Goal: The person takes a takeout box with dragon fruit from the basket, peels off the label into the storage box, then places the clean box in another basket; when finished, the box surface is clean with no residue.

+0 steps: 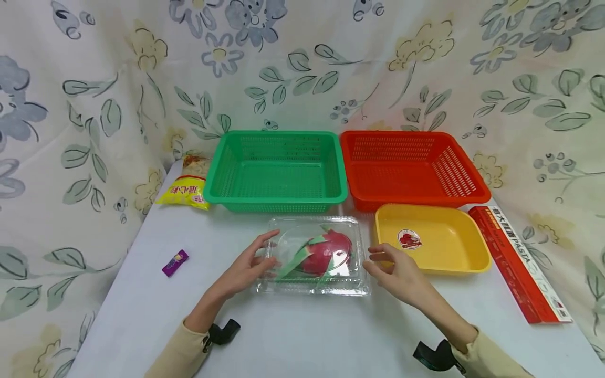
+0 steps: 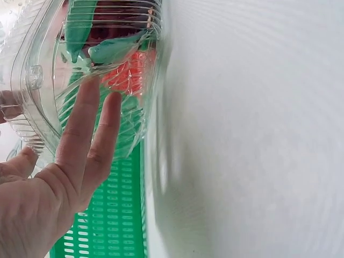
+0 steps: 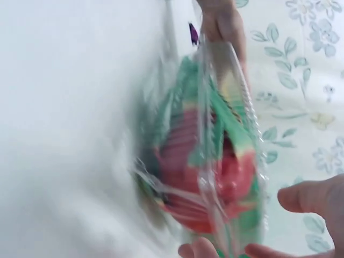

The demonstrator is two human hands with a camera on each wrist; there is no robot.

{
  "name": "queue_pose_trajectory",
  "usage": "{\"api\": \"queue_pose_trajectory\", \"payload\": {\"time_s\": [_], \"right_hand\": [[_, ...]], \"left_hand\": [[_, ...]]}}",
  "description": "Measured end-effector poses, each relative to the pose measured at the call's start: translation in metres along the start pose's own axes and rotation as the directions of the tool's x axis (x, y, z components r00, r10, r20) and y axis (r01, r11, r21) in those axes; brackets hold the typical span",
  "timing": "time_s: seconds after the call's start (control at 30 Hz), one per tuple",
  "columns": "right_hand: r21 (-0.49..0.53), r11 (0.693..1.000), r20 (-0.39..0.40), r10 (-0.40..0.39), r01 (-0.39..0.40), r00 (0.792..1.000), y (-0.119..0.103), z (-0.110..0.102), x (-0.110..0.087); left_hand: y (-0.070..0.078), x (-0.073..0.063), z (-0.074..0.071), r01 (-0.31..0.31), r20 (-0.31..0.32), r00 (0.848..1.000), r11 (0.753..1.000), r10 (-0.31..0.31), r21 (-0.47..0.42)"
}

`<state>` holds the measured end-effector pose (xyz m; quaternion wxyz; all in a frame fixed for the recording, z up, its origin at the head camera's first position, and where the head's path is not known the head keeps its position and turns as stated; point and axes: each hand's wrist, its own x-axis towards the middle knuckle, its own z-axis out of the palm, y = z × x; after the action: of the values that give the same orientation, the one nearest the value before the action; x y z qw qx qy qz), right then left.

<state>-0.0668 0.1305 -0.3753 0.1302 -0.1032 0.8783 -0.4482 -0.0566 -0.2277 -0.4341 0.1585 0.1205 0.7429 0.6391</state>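
A clear plastic clamshell box lies in front of me with its lid down. Through it shows a red dragon fruit with green leafy scales. My left hand holds the box's left end, its fingers and thumb spread over the upper and lower parts. In the left wrist view, two long fingers reach along the ridged side. At the opposite end, my right hand stands with loosely bent fingers beside the box edge. The right wrist view shows that hand's thumb apart from the plastic.
Behind the box stand a green basket and a red basket. A yellow tray sits by my right hand, with a red pasta box beyond it. Left lie a purple packet and a yellow snack bag.
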Motion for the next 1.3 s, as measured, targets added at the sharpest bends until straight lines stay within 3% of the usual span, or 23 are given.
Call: {"api": "queue_pose_trajectory", "payload": {"time_s": [0.2, 0.47, 0.57, 0.67, 0.73, 0.8, 0.87, 0.97, 1.07, 1.13, 1.17, 1.3], "right_hand": [[0.197, 0.978, -0.071, 0.086, -0.071, 0.994, 0.012, 0.020, -0.003], [0.314, 0.948, -0.133, 0.094, -0.048, 0.987, 0.022, 0.042, -0.006], [0.350, 0.936, -0.144, 0.099, -0.043, 0.985, 0.023, 0.048, -0.006], [0.379, 0.925, -0.146, 0.100, -0.037, 0.984, 0.023, 0.050, -0.006], [0.388, 0.921, -0.154, 0.093, -0.026, 0.984, 0.023, 0.051, -0.006], [0.404, 0.915, -0.155, 0.088, -0.018, 0.984, 0.022, 0.051, -0.005], [0.418, 0.908, -0.159, 0.092, -0.018, 0.983, 0.022, 0.052, -0.005], [0.443, 0.896, -0.161, 0.111, -0.029, 0.981, 0.023, 0.052, -0.005], [0.467, 0.884, -0.158, 0.129, -0.041, 0.979, 0.023, 0.054, -0.006], [0.478, 0.877, -0.157, 0.134, -0.043, 0.978, 0.022, 0.055, -0.007], [0.486, 0.873, -0.156, 0.135, -0.043, 0.978, 0.021, 0.056, -0.007], [0.516, 0.856, -0.153, 0.131, -0.034, 0.979, 0.019, 0.058, -0.008]], "left_hand": [[0.001, 0.001, 0.001, -0.006, 0.004, 1.000, 1.000, 0.006, 0.008], [0.003, -0.002, -0.003, -0.003, -0.010, 1.000, 0.999, 0.004, 0.047], [0.007, -0.006, -0.007, -0.006, -0.051, 0.999, 0.992, 0.013, 0.128], [0.017, -0.012, -0.017, -0.027, -0.137, 0.989, 0.976, 0.057, 0.215], [0.026, -0.016, -0.026, -0.048, -0.214, 0.970, 0.957, 0.113, 0.287], [0.036, -0.018, -0.038, -0.072, -0.290, 0.939, 0.928, 0.187, 0.366], [0.045, -0.015, -0.049, -0.086, -0.364, 0.892, 0.892, 0.267, 0.444], [0.053, -0.001, -0.068, -0.091, -0.453, 0.807, 0.838, 0.379, 0.538], [0.049, 0.020, -0.087, -0.048, -0.523, 0.737, 0.805, 0.429, 0.592], [0.044, 0.031, -0.096, 0.006, -0.559, 0.716, 0.797, 0.419, 0.604], [0.041, 0.035, -0.100, 0.036, -0.576, 0.713, 0.799, 0.400, 0.601], [0.034, 0.042, -0.107, 0.153, -0.617, 0.727, 0.805, 0.301, 0.573]]}}
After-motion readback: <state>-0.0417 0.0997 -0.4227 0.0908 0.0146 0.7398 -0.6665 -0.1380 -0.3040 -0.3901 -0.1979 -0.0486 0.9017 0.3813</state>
